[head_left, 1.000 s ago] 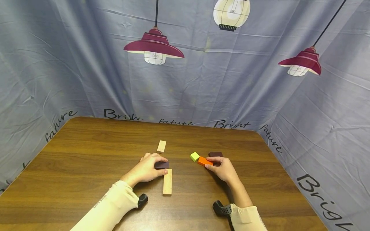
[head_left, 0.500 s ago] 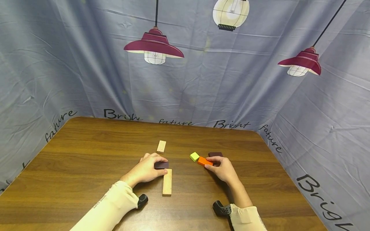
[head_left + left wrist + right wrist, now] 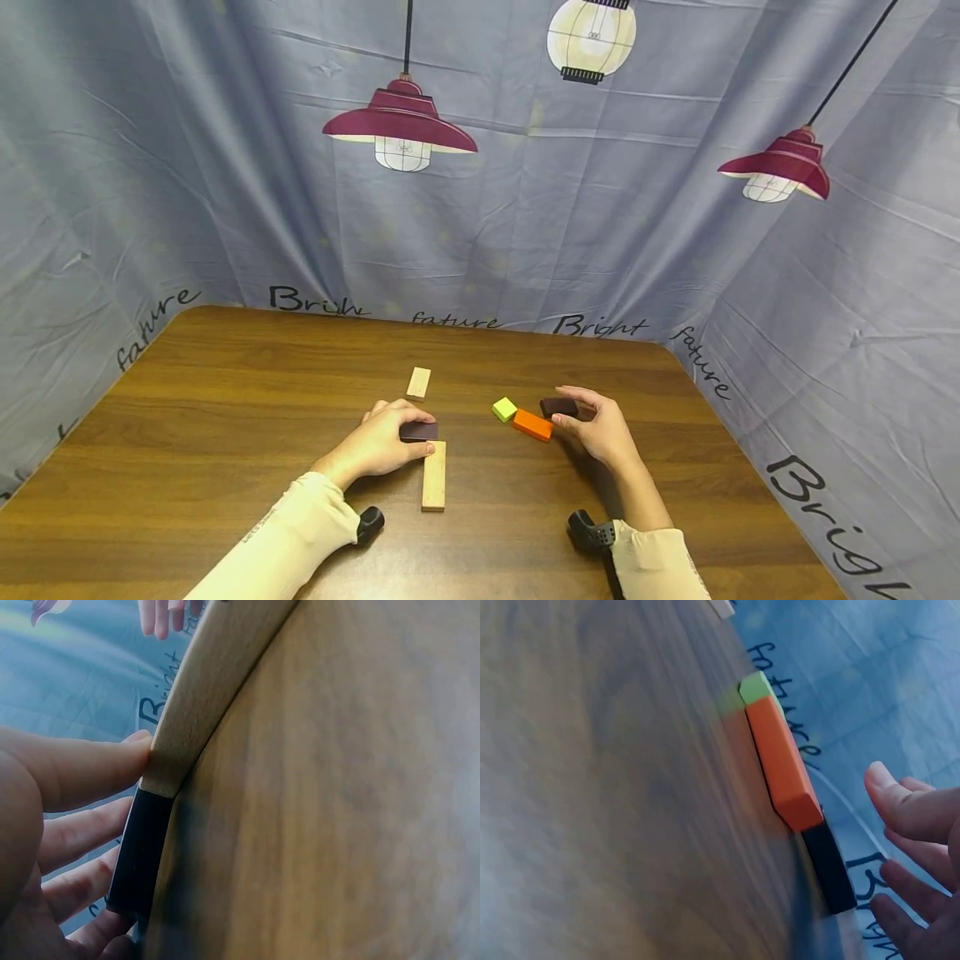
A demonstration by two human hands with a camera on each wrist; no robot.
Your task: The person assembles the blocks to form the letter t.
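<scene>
- While the left hand (image 3: pixel 384 437) grasps the dark purple block (image 3: pixel 420 432), its fingers bent behind the far edge, its thumb presses on the end of the long pale block (image 3: pixel 433 482).
- The right hand (image 3: pixel 603 425) is released, thumb and fingers parted around the dark brown block (image 3: pixel 557 407); the right wrist view shows a gap between the thumb and the blocks, but I cannot tell whether any fingertip touches the brown piece.
- At the left hand the 2 blocks meet: the long pale block runs from the near side of the dark purple block toward the person.
- The orange block (image 3: pixel 532 426) lies slanted just left of the right hand, between the dark brown block and the small green block (image 3: pixel 504 408), which sits by its left end.
- Beyond the left hand, apart from the other blocks, lies 1 small pale block (image 3: pixel 418 383).
- All 6 blocks rest on the brown wooden table (image 3: pixel 480 542).
- Behind it hangs a blue-grey curtain (image 3: pixel 480 233) printed with 2 red lamps (image 3: pixel 401 117) and 1 yellowish lantern (image 3: pixel 591 37).
</scene>
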